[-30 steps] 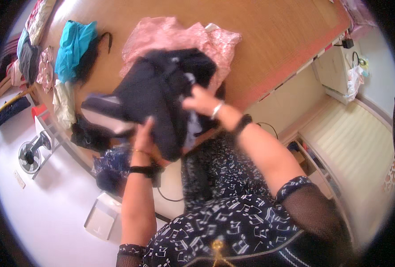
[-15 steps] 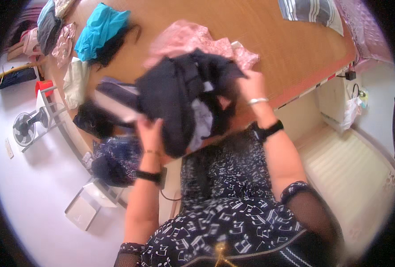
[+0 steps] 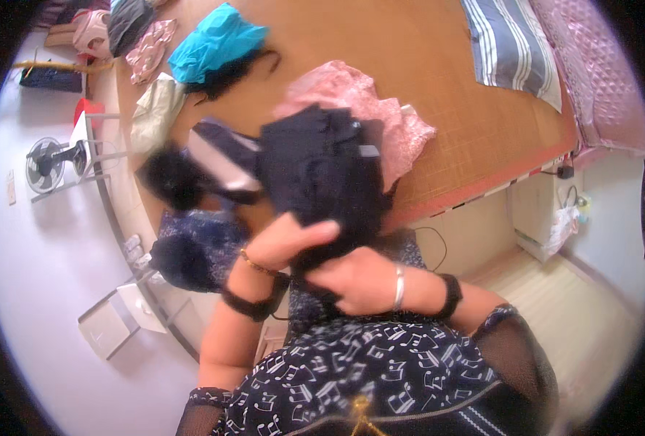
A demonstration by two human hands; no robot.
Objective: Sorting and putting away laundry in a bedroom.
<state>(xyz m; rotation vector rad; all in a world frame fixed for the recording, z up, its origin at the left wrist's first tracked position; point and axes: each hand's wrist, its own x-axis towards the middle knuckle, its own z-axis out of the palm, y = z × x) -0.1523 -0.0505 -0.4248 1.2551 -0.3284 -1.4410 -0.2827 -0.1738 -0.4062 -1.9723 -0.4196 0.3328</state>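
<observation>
A dark navy garment (image 3: 322, 174) with a pale striped band hangs bunched above the edge of a bed covered by a tan mat (image 3: 410, 80). My left hand (image 3: 290, 243) grips its lower edge from the left. Just right of it, my right hand (image 3: 359, 280) clutches the same lower edge; a silver bangle and a black band sit on that wrist. A crumpled pink garment (image 3: 366, 109) lies on the mat behind the dark one.
A turquoise cloth (image 3: 213, 43) over something black lies at the mat's far left, with pale clothes (image 3: 152, 109) beside it. A striped blue pillow (image 3: 515, 47) and pink quilt (image 3: 606, 80) sit at the right. A fan (image 3: 46, 167) stands on the floor, left.
Both hands have dropped to the garment's lower edge and come close together near my body. The view has shifted, so more of the bed shows.
</observation>
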